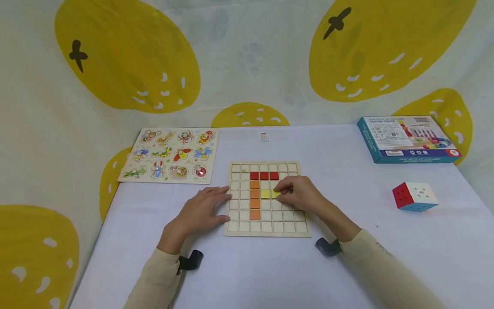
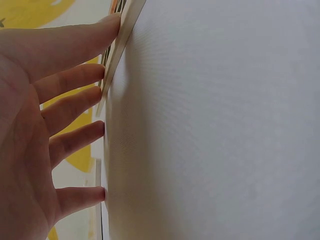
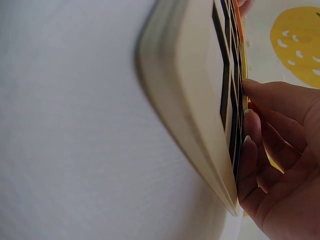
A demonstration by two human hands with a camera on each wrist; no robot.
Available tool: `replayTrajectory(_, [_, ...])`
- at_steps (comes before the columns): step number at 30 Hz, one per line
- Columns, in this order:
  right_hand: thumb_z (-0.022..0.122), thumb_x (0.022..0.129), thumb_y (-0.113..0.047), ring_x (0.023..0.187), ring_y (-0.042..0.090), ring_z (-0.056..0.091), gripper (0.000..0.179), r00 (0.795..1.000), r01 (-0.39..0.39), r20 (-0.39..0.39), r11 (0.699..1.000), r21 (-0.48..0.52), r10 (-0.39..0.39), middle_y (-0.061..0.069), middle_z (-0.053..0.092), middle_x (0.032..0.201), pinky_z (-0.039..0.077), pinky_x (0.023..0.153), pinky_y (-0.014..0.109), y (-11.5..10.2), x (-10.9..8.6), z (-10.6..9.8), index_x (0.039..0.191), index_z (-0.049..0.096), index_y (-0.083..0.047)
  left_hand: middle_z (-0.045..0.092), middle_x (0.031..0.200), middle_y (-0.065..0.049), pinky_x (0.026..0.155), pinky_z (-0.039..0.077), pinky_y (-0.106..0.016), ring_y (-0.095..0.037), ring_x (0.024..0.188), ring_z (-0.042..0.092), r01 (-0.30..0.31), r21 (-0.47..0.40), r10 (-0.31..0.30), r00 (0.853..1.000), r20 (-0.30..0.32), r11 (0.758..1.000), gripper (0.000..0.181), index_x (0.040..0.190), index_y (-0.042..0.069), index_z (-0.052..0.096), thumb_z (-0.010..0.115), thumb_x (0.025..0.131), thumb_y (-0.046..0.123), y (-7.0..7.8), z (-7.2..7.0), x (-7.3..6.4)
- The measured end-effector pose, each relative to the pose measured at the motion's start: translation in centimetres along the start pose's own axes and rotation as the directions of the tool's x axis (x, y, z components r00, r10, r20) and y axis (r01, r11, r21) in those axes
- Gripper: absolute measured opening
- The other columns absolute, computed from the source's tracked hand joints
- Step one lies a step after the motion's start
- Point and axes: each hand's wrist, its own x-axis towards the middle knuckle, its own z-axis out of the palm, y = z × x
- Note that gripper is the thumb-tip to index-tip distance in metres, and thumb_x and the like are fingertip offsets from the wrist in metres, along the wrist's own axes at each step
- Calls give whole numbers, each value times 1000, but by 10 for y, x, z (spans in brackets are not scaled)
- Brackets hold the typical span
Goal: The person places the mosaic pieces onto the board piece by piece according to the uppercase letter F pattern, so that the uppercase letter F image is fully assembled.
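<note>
A wooden grid board [image 1: 266, 234] lies flat on the table. Three red square tiles [image 1: 264, 175] form a row in it, and several orange tiles [image 1: 254, 204] run down a column beneath the leftmost red one. Right of that column sits a yellow tile [image 1: 265, 194]. My right hand [image 1: 302, 193] pinches a second yellow tile [image 1: 274, 194] between thumb and forefinger, in the cell beside the first; the fingers partly cover it. My left hand [image 1: 200, 210] has its fingers spread, with the thumb touching the board's left edge, as the left wrist view also shows.
An insect picture puzzle board [image 1: 170, 156] lies at the back left. A small printed card [image 1: 264, 137] is at the back middle. On the right are a flat toy box [image 1: 409, 139] and a puzzle cube [image 1: 414, 196]. A lemon-patterned cloth [image 1: 251, 64] hangs behind.
</note>
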Motion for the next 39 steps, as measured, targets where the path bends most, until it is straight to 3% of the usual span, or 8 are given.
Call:
replayTrajectory(16, [82,82,-8,81,13,61,21,1000,-7,14,1000,-3,7,4,75,92,53,73,21,3,0,-1,103,79,-7,47,161,3,114,46,-56,-29,149,44,13,-7,-13,1000,11,1000,64,143,22,61,80,85,43,-1,0,2])
replayTrajectory(24, [83,85,-20,100,21,63,41,1000,-17,-3,999,45,18,8,73,114,54,80,26,8,-14,-9,123,72,-11,48,160,3,114,47,-54,-28,147,46,7,14,-7,1000,24,1000,63,142,24,61,79,86,45,0,-3,4])
replayTrajectory(32, [81,87,-23,126,33,57,61,993,26,-112,998,-59,-33,12,56,146,57,96,51,11,-24,-40,142,57,-11,58,152,1,108,52,-50,-24,139,56,0,29,-2,998,71,1000,60,142,24,60,74,89,49,1,-15,12])
replayTrajectory(36, [80,88,-28,142,37,43,69,990,-5,-139,991,-136,-14,15,45,157,48,109,62,10,-25,-64,149,50,-13,65,143,0,103,55,-46,-23,130,63,-35,64,30,997,68,997,61,143,23,59,72,90,50,5,-28,22])
replayTrajectory(39, [79,88,-37,150,39,32,76,990,-32,-140,977,-211,3,15,37,163,39,115,67,6,-24,-82,153,45,-15,63,146,-1,104,55,-47,-25,131,63,-80,107,75,996,50,991,63,145,22,58,70,91,54,10,-43,32])
